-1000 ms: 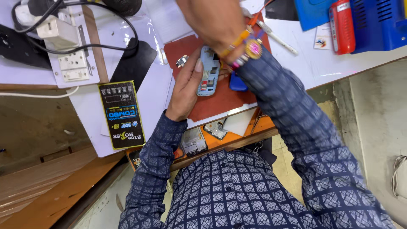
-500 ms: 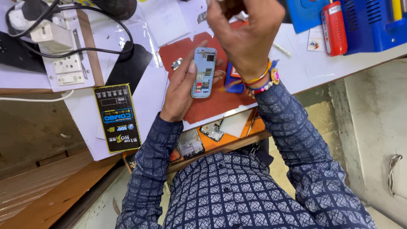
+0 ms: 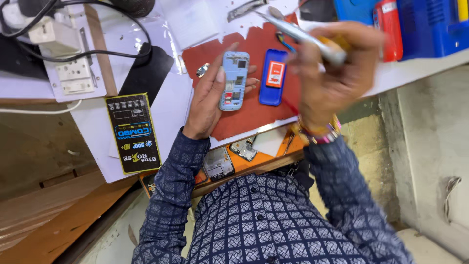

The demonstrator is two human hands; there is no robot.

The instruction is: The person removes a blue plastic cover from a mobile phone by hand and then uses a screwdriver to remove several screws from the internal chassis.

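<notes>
Opened light-blue phone body (image 3: 234, 80) is lying on the red mat (image 3: 244, 117), back side up, internals showing. Left hand (image 3: 207, 98) is gripping it along its left edge, fingertips poking out on the right. Right hand (image 3: 332, 78) is hovering above the mat, clenched around a metal tool (image 3: 298, 32), blurred. Blue battery cover (image 3: 273, 77) is sitting just beside the phone. Black card (image 3: 133, 133) is lying further left on the white bench (image 3: 168, 112).

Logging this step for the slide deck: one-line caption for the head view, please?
Left hand steadies an opened light-blue phone on a red mat while the right hand lifts a metal tool.
</notes>
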